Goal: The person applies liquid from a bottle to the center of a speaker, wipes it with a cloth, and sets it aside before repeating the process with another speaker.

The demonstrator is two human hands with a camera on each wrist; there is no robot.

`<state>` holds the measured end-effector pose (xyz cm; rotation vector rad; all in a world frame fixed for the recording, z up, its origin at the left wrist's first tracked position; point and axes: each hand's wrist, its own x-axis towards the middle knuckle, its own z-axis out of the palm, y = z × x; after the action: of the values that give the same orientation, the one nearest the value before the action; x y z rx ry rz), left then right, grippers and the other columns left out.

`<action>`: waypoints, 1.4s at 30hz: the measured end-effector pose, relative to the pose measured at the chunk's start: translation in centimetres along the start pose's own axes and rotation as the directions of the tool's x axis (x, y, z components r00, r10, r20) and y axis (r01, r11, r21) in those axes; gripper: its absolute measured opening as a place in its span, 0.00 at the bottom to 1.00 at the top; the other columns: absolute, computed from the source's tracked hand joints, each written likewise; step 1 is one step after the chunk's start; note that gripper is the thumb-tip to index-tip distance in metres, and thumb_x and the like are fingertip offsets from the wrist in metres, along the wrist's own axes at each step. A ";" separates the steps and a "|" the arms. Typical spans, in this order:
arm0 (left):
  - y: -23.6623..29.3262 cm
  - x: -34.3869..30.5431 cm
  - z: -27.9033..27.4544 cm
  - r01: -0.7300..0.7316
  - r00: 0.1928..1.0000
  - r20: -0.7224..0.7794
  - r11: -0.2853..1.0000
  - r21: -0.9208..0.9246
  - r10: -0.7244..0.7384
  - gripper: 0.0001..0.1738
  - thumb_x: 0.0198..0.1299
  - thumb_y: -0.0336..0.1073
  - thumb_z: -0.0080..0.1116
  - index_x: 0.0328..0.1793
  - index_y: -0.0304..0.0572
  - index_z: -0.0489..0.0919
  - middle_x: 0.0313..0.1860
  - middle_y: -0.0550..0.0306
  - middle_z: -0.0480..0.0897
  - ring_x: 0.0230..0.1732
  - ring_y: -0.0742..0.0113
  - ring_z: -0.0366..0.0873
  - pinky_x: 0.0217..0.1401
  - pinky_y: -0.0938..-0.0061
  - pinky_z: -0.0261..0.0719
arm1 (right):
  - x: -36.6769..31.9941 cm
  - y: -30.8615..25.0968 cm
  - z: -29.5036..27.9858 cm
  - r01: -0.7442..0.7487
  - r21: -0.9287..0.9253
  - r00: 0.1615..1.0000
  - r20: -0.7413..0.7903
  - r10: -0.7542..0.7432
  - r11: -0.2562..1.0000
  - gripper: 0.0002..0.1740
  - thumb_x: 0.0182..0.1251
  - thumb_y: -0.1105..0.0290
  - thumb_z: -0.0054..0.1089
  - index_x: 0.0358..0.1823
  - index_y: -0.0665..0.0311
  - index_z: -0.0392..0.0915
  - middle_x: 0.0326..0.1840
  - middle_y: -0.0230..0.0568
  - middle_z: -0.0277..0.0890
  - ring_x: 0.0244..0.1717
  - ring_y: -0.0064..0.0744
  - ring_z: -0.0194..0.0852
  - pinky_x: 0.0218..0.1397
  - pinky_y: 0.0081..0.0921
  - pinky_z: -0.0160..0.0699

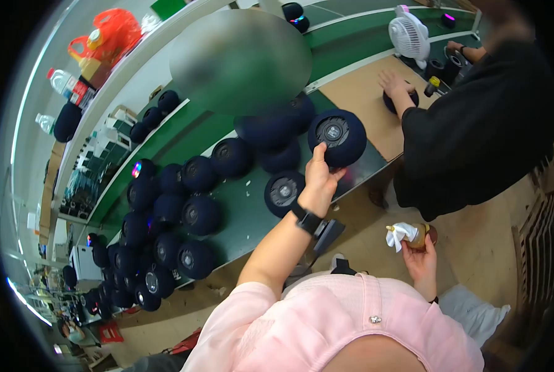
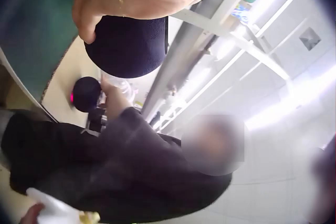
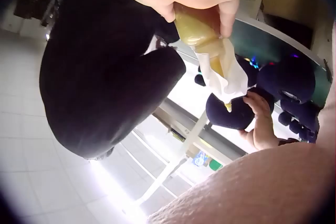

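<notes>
My left hand (image 1: 319,184) grips a round dark-blue fabric-covered speaker (image 1: 350,144) by its edge, thumb on the flat black base that faces me. In the left wrist view its fabric side (image 2: 128,48) shows below the fingers. Down at the right, my right hand (image 1: 421,263) holds a squeeze bottle of yellowish glue (image 3: 197,27). White tissue (image 3: 228,71) is wrapped round the bottle's neck, and a thin yellow nozzle tip (image 3: 228,107) pokes out of it. Another speaker (image 1: 284,192) lies base up on the green bench, just left of my left wrist.
Many more speakers (image 1: 197,214) crowd the green bench (image 1: 240,232) to the left, some glowing. At the right a person in black (image 1: 475,124) touches a speaker (image 1: 396,102) on a cardboard sheet (image 1: 351,93). Beyond stands a white fan (image 1: 408,37). A shelf rail (image 1: 113,68) runs overhead.
</notes>
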<state>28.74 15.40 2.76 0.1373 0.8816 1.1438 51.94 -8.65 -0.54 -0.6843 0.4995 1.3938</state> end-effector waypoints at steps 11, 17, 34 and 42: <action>-6.0 13.0 3.2 -0.148 0.903 -0.379 0.975 0.166 0.201 0.54 0.47 0.56 0.66 0.71 0.36 0.48 0.66 0.39 0.61 0.61 0.49 0.65 0.48 0.54 0.73 | 0.3 -0.2 -3.4 0.061 -0.027 0.991 -0.114 -0.063 0.998 0.22 0.66 0.60 0.53 0.58 0.60 0.67 0.58 0.40 0.68 0.58 0.40 0.68 0.55 0.37 0.77; -0.1 3.0 3.3 -0.028 0.999 -0.013 0.980 0.199 0.031 0.34 0.61 0.55 0.48 0.65 0.40 0.60 0.63 0.45 0.63 0.60 0.47 0.64 0.56 0.40 0.64 | 3.7 1.2 0.8 -0.162 -0.069 0.977 0.128 0.169 0.984 0.20 0.67 0.60 0.52 0.55 0.64 0.70 0.56 0.43 0.71 0.55 0.38 0.71 0.57 0.35 0.74; -2.4 -8.9 -10.7 -0.240 0.861 0.319 0.238 0.941 -0.396 0.28 0.64 0.51 0.44 0.18 0.39 0.77 0.13 0.58 0.75 0.17 0.72 0.69 0.25 0.75 0.68 | -0.4 4.5 1.2 -0.300 0.052 0.950 -0.077 0.303 0.953 0.21 0.66 0.57 0.52 0.52 0.65 0.68 0.49 0.43 0.70 0.51 0.42 0.71 0.53 0.35 0.78; 5.1 -22.8 -26.1 0.356 0.926 -0.369 0.513 0.781 -0.081 0.13 0.63 0.42 0.51 0.36 0.39 0.76 0.24 0.63 0.74 0.25 0.76 0.70 0.28 0.82 0.69 | -0.1 3.3 -1.7 -0.280 0.027 0.952 -0.121 0.281 0.960 0.19 0.63 0.59 0.56 0.47 0.66 0.71 0.45 0.43 0.72 0.47 0.40 0.73 0.47 0.32 0.81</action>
<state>4.62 -9.89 0.29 0.6523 1.6352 0.3908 48.78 -9.81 -2.14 -0.7150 0.7237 1.6193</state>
